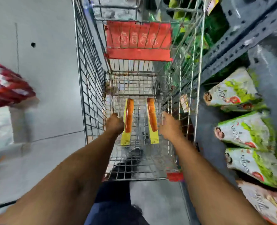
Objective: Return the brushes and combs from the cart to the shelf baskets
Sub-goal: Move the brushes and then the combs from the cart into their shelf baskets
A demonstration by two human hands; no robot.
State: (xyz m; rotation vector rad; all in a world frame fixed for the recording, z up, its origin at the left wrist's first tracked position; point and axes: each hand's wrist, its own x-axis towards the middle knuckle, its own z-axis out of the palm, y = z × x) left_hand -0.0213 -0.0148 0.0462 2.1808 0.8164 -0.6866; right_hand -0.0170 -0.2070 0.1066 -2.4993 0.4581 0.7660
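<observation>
Two orange combs on yellow backing cards are inside the wire shopping cart point(92, 88), lying lengthwise and side by side. My left hand point(115, 125) is curled against the left edge of the left comb point(129, 115) and grips its card. My right hand point(169, 126) holds the right comb point(152, 116) by its right edge. Both arms reach down into the cart from its near end. My fingertips are hidden behind the cards. No shelf basket is in view.
The cart's red child-seat flap point(138, 40) stands at its far end. A grey metal shelf point(241, 39) with green and white bags point(235, 90) runs close along the cart's right side. Red packs point(6, 88) sit at the left over grey floor point(50, 65).
</observation>
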